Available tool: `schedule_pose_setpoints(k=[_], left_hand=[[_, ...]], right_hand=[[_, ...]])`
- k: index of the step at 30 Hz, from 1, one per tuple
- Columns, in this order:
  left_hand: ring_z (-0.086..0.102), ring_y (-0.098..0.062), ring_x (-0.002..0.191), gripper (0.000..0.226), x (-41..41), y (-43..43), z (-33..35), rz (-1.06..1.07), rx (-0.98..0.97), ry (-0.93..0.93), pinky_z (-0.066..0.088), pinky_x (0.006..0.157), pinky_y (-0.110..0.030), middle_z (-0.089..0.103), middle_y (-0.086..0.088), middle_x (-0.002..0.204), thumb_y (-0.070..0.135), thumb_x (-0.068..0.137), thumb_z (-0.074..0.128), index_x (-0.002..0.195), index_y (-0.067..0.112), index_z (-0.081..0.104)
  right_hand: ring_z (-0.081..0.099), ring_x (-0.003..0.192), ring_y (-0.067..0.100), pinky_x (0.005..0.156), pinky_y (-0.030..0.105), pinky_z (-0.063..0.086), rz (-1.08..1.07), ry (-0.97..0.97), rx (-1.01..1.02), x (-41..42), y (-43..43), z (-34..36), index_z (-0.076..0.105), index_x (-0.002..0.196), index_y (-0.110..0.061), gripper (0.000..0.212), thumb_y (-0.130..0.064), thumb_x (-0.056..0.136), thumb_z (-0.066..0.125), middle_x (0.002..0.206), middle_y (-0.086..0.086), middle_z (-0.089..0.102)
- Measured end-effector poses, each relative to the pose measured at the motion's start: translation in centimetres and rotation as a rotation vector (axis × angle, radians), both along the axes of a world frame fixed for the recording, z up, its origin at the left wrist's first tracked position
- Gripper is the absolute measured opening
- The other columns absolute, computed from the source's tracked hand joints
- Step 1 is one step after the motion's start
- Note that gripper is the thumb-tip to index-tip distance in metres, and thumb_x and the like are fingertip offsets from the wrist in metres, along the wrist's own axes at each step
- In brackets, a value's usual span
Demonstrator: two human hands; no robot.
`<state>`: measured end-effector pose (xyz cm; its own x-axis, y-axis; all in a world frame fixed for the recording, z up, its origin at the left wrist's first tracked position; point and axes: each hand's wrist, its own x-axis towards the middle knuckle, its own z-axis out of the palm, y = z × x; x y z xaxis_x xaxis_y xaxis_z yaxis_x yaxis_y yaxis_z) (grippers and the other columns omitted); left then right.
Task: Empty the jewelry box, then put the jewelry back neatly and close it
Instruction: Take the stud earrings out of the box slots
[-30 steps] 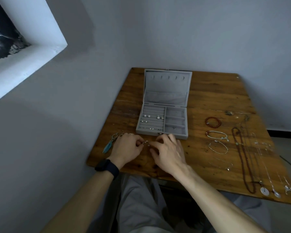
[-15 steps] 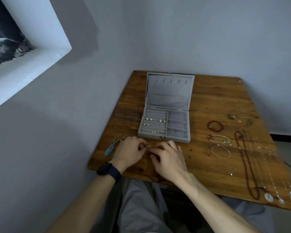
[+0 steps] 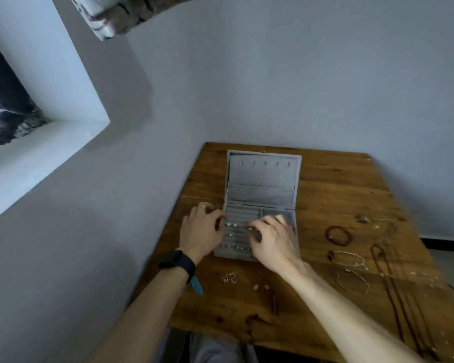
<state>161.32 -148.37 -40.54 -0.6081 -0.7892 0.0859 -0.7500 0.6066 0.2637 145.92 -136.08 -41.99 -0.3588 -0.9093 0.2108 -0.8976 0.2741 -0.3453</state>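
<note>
While the jewelry box sits open near the back left of the wooden surface, its lid leaning back toward the wall, both hands are at its lower tray. The left hand lies at the box's left side, with bent fingers whose tips reach the left rim; a ring shows on one finger and a black watch on the wrist. Blur keeps me from telling whether it grips anything. The right hand hovers over the middle and front of the tray with its fingers curled down. A small glint shows at its fingertips, but I cannot tell whether it pinches a piece. Pearl studs sit in the ridged rows on the tray's left, between the two hands.

In front of the box lie a few small silver pieces, and a turquoise pendant lies just beside the left wrist. To the right, well apart from the box, are a red bead bracelet, two thin silver bangles and a long dark necklace. Plain grey walls meet behind the surface, and a deep white window recess is at the left.
</note>
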Motion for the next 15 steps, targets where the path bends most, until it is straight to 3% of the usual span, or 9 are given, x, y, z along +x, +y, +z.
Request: schedule_pose_setpoints(k=[15], left_hand=[[0.047,-0.018,0.125,0.028,-1.1,-2.3,-1.6,-0.029,0.033,-0.041,0.040,0.098,-0.038,0.054,0.005,0.138,0.047,0.099,0.055,0.125,0.045,0.066]], right_hand=[[0.044,0.122,0.022,0.095,0.039,0.044,0.085,0.081,0.108,0.4,-5.6,-1.5,0.063,0.131,-0.038,0.032,-0.040,0.101,0.053,0.132,-0.006,0.061]])
